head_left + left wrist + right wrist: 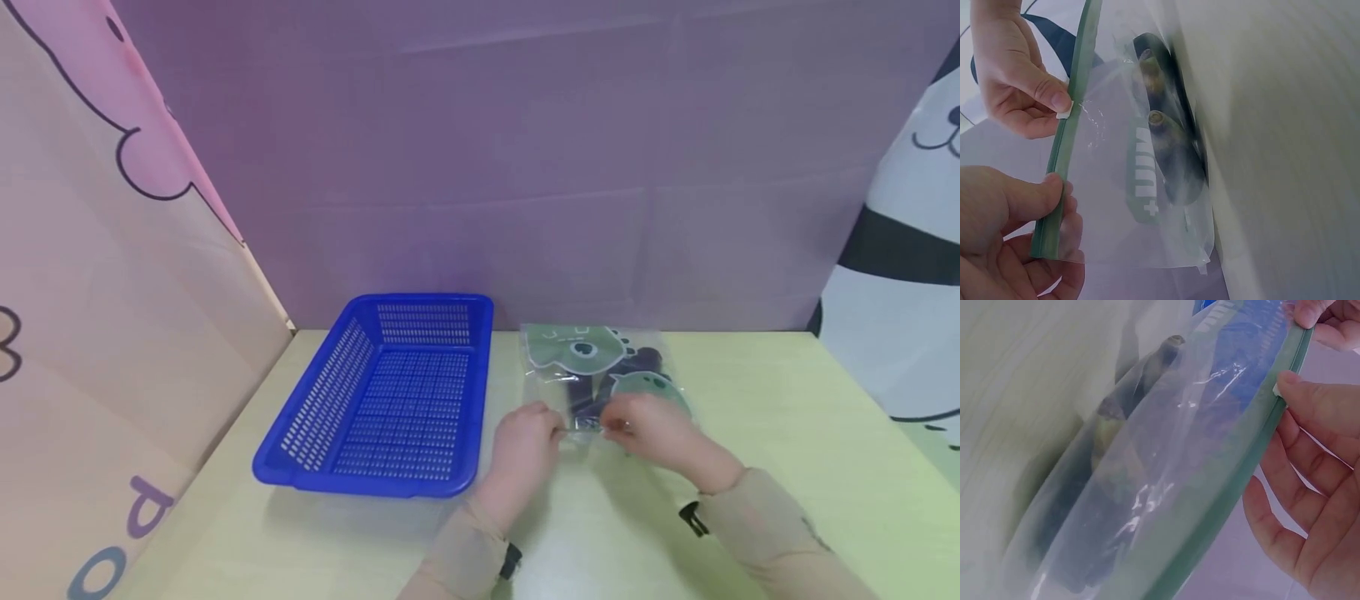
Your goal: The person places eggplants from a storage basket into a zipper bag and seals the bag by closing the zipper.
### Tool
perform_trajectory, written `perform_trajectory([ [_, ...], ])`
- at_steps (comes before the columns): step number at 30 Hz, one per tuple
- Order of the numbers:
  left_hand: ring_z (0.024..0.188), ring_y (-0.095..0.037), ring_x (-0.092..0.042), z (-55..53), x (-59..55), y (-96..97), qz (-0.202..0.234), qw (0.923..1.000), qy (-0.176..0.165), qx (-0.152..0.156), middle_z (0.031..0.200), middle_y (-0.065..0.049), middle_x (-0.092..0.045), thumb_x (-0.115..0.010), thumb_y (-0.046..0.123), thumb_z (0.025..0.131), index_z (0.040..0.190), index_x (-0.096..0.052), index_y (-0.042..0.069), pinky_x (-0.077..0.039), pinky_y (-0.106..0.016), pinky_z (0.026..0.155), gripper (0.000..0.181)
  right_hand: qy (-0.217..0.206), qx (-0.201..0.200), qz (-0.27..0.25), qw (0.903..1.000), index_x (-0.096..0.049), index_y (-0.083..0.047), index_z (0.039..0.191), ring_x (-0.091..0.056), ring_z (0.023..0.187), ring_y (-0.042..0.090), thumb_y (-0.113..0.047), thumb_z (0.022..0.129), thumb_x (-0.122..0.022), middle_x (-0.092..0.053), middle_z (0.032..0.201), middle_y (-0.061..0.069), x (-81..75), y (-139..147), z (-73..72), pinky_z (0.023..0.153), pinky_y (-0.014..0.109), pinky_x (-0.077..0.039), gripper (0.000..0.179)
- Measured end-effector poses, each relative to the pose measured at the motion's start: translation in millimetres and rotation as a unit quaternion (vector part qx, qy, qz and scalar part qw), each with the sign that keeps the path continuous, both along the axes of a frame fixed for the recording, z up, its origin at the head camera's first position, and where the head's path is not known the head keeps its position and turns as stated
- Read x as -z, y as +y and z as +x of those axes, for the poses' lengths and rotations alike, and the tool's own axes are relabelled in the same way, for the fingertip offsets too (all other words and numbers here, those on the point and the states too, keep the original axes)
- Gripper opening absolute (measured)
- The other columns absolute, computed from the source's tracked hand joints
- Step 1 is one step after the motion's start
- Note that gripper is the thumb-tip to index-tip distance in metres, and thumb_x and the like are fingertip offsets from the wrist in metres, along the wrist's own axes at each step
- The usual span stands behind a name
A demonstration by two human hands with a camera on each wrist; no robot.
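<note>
A clear slider zip bag (551, 383) with green cartoon prints stands on the table, its green zip strip (1079, 75) turned toward me. Inside are dark purple eggplants (1175, 153) with brownish stem ends. My left hand (525, 437) pinches one end of the strip between thumb and fingers. Farther along the same strip, my right hand (648, 425) grips the small white slider (1065, 111) with its thumb against it. In the right wrist view the thumb presses the slider from one side, and the other fingers curve behind the strip.
A blue plastic basket (480, 392) with slotted walls sits left of the bag. The pale wooden table (780, 433) meets a purple cloth backdrop (465, 167) behind. Printed cloth panels stand on the left (135, 292) and right (892, 333).
</note>
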State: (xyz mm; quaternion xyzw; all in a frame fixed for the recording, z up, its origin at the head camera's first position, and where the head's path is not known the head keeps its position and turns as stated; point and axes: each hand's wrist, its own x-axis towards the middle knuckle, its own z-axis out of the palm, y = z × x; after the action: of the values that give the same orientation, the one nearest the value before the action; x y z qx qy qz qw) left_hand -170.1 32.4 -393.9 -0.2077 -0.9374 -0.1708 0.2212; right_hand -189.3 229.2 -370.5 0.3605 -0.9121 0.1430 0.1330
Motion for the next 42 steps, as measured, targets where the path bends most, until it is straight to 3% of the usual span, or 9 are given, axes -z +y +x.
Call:
perform_trajectory([
  [14,0.064,-0.012,-0.059,0.6,0.9,1.0,-0.005,0.9990,-0.039,-0.020,0.072,0.005,-0.063,-0.074,0.014,0.077,0.079,-0.073,0.016,-0.050,-0.023,0.061,0.003,0.000,-0.010,-0.011,0.9999,-0.068,-0.011,0.076,-0.057,0.063,0.007,-0.003,0.072,-0.074,-0.062,0.069,-0.007,12.6,19,-3.6,0.060,0.024,-0.053,0.010],
  [25,0.064,-0.012,-0.060,2.9,1.2,2.1,-0.008,0.9968,-0.076,-0.023,0.072,0.004,-0.065,-0.073,0.013,0.077,0.079,-0.073,0.016,-0.048,-0.022,0.058,0.004,-0.091,0.009,-0.004,0.9958,-0.070,-0.011,0.078,-0.055,0.065,0.001,-0.006,0.075,-0.072,-0.065,0.072,-0.009,17.0,35,-4.4,0.061,0.022,-0.052,0.006],
  [42,0.064,-0.013,-0.061,5.0,-2.9,1.6,-0.003,0.9912,-0.129,-0.031,0.071,0.003,-0.068,-0.072,0.011,0.078,0.077,-0.072,0.015,-0.050,-0.024,0.059,0.004,-0.146,0.052,0.001,0.9880,-0.069,-0.016,0.078,-0.055,0.065,0.000,-0.013,0.078,-0.072,-0.065,0.073,-0.012,23.9,62,1.1,0.061,0.023,-0.051,0.005],
])
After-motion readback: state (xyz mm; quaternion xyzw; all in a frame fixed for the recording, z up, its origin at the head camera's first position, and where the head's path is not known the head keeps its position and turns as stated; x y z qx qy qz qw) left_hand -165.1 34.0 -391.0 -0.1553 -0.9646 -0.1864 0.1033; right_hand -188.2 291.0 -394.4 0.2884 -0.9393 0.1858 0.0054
